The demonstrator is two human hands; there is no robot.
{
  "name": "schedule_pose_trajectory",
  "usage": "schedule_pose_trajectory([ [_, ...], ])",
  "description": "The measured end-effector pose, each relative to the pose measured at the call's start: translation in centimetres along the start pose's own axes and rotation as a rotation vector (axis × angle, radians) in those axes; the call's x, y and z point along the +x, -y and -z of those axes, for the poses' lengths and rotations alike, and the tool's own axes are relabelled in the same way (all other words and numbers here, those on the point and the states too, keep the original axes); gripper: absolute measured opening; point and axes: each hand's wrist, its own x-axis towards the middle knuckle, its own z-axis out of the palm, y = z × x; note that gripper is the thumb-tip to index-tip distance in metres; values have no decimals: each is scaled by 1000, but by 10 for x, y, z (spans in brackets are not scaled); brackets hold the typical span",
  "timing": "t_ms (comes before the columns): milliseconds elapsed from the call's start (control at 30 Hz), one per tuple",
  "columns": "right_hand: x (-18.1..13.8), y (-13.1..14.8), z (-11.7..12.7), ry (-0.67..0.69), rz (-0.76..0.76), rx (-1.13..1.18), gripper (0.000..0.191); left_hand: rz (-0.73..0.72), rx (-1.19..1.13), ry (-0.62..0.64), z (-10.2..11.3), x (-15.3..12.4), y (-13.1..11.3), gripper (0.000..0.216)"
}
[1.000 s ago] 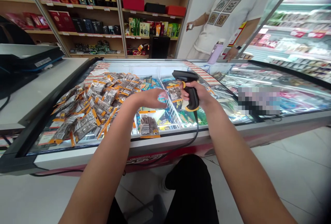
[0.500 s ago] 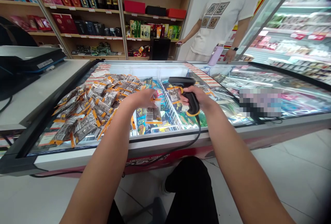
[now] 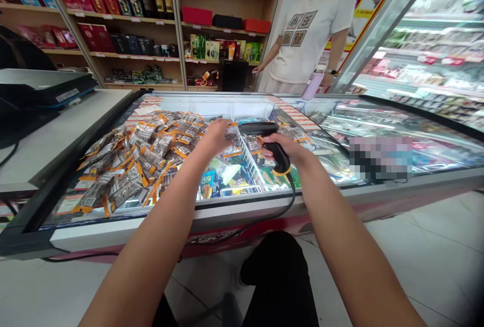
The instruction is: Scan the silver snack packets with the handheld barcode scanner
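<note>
My right hand grips a black and yellow barcode scanner by its handle, its head pointing left over the glass lid of a chest freezer. My left hand holds a small silver and orange snack packet up just under the scanner's head. A large heap of the same packets lies on the glass to the left of my left hand. The scanner's black cable drops over the freezer's front edge.
A grey counter with a black device stands at the left. Another person in a white T-shirt stands behind the freezer beside a purple bottle. Wooden shelves of boxes and bottles line the back. A glass cooler stands at right.
My left hand picked a packet off the glass near the front edge and lifted it up and away to the scanner's head. The scanner has dipped slightly lower.
</note>
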Motion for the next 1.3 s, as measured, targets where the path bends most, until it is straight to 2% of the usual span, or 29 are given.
schedule_pose_trajectory([
  [200,0,1,-2,2,-9,-3,25,-11,-32,-7,-2,0,0,58],
  [300,2,2,-2,-33,14,16,26,-6,-76,18,-2,-3,-1,74],
  [400,3,4,-2,-122,65,52,25,-24,-67,147,-4,-7,-1,84],
  [500,5,6,-2,-201,103,83,25,-56,72,294,-7,-10,-1,64],
  [567,5,6,-2,-225,111,93,26,-55,151,344,-11,-12,-1,57],
  [667,5,5,-2,-248,130,95,27,-90,202,375,-20,-11,-5,60],
  [833,9,7,-5,-200,154,172,28,-243,205,419,-39,-5,-17,62],
  [967,28,22,-6,-133,174,247,26,-264,184,389,-45,1,-23,65],
  [1033,42,33,-3,-98,153,251,25,-184,218,299,-42,3,-23,65],
  [1167,65,47,6,-79,165,304,23,201,391,66,-25,5,-10,66],
  [1233,70,44,8,-116,220,362,21,343,475,30,-17,3,0,69],
  [1300,70,36,9,-164,245,384,20,376,533,36,-12,0,8,64],
])
